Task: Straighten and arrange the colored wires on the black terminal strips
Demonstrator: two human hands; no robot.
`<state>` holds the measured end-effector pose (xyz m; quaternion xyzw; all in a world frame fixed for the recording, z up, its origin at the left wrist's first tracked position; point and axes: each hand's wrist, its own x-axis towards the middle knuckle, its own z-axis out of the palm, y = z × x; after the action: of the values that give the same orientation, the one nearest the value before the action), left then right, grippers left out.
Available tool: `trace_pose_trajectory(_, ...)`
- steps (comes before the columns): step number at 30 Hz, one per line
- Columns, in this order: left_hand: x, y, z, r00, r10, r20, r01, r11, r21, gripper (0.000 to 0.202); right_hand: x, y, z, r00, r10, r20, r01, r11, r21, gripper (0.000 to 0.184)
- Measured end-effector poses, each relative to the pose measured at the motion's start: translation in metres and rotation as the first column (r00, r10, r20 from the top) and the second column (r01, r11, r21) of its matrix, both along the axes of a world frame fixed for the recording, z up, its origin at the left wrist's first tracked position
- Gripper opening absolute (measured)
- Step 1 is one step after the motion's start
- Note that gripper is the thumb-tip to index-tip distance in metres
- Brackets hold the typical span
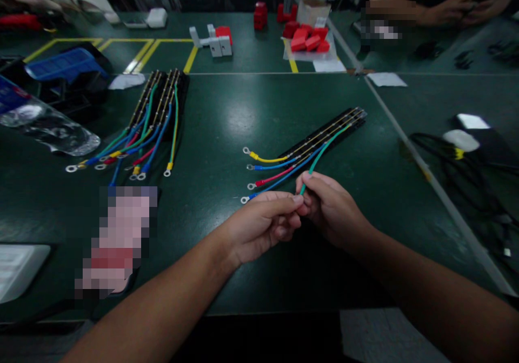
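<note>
My left hand (265,222) and my right hand (328,206) meet at the table's front middle, both pinched on the near end of a green wire (324,149). That wire runs up and right into a black terminal strip (324,133). From the same strip, yellow (263,159), blue (275,166) and red (271,179) wires with ring lugs fan out to the left, just beyond my fingers. The green wire's tip is hidden inside my fingers.
A stack of similar strips with coloured wires (156,120) lies at the left. Red blocks (308,39) and grey parts (213,41) sit at the back. A clear plastic bag (48,128) and blue tray (65,63) are far left; black cables (466,174) right. Another person's hands (466,9) rest far right.
</note>
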<state>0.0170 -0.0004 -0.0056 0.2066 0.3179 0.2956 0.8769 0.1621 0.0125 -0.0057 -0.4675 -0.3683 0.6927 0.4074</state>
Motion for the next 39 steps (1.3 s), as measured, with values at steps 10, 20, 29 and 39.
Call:
trace_pose_trajectory(10,-0.0034,0.0027,-0.001,0.998,-0.029,0.056,0.031,0.999,-0.032,0.021,0.0,-0.0011,0.0016,0.999,0.011,-0.042,-0.012,1.0,-0.016,0.028)
trace_pose_trajectory(20,0.0,0.0005,-0.001,0.999,0.006,0.034,-0.005,1.0,-0.02,0.017,-0.001,0.0003,0.0006,0.999,0.003,-0.035,-0.003,1.0,0.01,0.026)
trace_pose_trajectory(29,-0.0015,0.0014,0.0009,1.0,-0.023,0.021,0.022,1.0,0.016,0.017,-0.0002,0.0001,0.0002,0.999,0.0,-0.038,-0.001,1.0,-0.013,0.026)
trace_pose_trajectory(39,0.0007,-0.0006,-0.0019,1.0,0.011,0.007,-0.011,1.0,-0.02,0.014,-0.0001,0.0003,0.0001,1.0,-0.007,0.015,0.007,1.0,0.007,0.024)
